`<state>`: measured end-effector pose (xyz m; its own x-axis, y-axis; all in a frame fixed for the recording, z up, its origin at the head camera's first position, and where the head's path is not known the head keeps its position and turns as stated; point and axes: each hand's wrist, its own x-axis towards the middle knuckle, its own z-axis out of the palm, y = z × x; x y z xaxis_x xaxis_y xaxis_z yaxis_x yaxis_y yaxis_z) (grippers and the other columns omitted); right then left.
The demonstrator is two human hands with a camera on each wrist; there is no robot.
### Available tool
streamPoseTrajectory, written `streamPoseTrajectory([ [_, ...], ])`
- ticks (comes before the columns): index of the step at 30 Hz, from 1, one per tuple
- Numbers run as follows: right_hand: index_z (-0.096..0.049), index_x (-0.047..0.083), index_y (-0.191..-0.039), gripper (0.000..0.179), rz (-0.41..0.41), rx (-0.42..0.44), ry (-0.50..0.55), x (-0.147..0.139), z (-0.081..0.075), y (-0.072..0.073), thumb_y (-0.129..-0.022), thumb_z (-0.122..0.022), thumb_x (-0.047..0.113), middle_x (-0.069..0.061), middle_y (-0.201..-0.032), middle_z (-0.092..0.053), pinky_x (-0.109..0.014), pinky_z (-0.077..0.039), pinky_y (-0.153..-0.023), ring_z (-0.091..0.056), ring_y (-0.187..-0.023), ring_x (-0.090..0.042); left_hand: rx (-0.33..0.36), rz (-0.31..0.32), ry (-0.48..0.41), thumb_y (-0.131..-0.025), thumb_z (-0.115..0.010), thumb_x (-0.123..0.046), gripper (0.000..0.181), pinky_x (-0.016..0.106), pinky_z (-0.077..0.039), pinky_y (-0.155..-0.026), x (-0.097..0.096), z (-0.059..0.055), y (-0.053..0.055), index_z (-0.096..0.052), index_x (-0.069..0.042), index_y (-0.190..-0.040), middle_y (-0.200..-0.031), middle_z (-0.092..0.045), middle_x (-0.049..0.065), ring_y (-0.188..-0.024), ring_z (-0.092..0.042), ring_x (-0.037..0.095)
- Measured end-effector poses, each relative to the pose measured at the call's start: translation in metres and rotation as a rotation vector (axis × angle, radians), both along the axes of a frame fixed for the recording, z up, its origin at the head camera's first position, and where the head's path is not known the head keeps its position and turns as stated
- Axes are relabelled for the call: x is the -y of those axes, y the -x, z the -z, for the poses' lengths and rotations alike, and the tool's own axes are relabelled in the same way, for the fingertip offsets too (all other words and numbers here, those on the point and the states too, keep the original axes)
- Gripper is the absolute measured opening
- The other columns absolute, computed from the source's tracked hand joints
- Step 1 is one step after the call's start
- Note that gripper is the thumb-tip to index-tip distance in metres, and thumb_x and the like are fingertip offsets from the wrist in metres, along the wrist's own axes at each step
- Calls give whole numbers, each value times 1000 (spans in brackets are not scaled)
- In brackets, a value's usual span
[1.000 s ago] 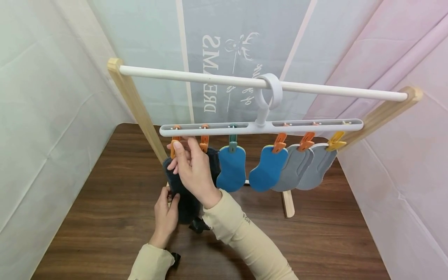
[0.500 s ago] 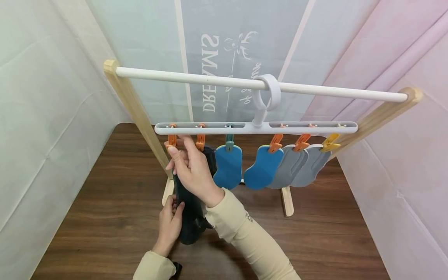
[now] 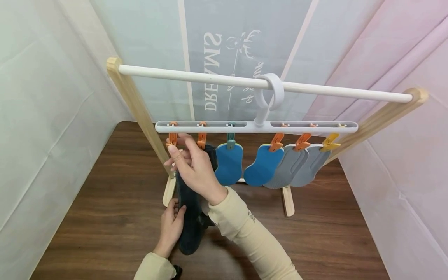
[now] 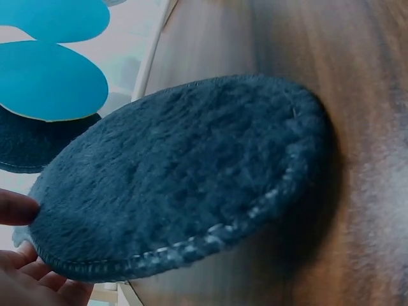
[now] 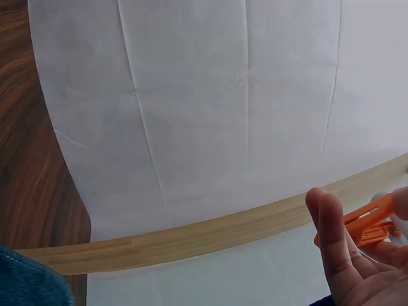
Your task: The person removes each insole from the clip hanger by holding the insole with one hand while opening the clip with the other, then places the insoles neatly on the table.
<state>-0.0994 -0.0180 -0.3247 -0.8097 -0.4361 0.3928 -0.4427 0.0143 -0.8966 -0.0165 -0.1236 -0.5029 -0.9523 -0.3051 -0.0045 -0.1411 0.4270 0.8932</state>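
In the head view, your right hand is up at the orange end clip of the hanger, pinching it. The hanger loops over the rod, so it hangs loose; a hand on the clip probably steadies it. Lower down, your left hand grips the dark insole by its side edge, likely to bear its weight. The insole slants above the table, its upper end hidden behind your right hand. The blue insole and the grey insole hang farther along, each from its own clip.

In the left wrist view, your thumb lies on the rim of the fuzzy face and your fingers sit beneath, clamped together with only that edge between them. This leaves most of the face uncovered and the rounded end jutting out unsupported.

In the right wrist view, thumb and fingers are closed on the clip, near the wooden post. No insole shows in the clip, but fingers cover part of it, so you cannot tell how far its jaws are parted.
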Motion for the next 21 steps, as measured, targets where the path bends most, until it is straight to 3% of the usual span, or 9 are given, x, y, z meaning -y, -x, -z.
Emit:
streamPoseTrajectory([
  [6, -34, 6, -146, 47, -18, 14, -20, -4, 2, -1, -103, -46, 19, -21, -101, -69, -23, -56, -71, -69, -78, -24, 65, 68, -14, -96, -54, -9, 16, 21, -43, -62, -2, 3, -1, -57, 0, -109, -89, -63, 10, -68, -52, 8],
  [12, -36, 3, -146, 47, 17, -20, -34, -3, 4, -3, -102, -47, 18, -17, -90, -72, -20, -56, -68, -70, -75, -26, 87, 130, 0, -95, -54, -7, 18, 21, -41, -58, -2, 8, -3, -55, 2, -111, -83, -60, 7, -64, -47, 5],
  [19, -40, 3, -144, 45, 43, -95, -37, -1, 10, -2, -101, -48, 15, -17, -92, -72, -19, -56, -66, -71, -73, -23, 119, 191, 39, -93, -54, -4, 22, 21, -41, -58, 0, 18, -4, -52, 4, -113, -82, -58, 6, -63, -46, 7],
  [21, -41, 4, -144, 45, 47, -105, -39, -1, 12, -2, -101, -48, 15, -16, -100, -71, -20, -56, -67, -71, -74, -23, 120, 205, 60, -94, -54, -4, 23, 22, -40, -58, 0, 22, -4, -51, 5, -114, -83, -58, 7, -64, -46, 8],
])
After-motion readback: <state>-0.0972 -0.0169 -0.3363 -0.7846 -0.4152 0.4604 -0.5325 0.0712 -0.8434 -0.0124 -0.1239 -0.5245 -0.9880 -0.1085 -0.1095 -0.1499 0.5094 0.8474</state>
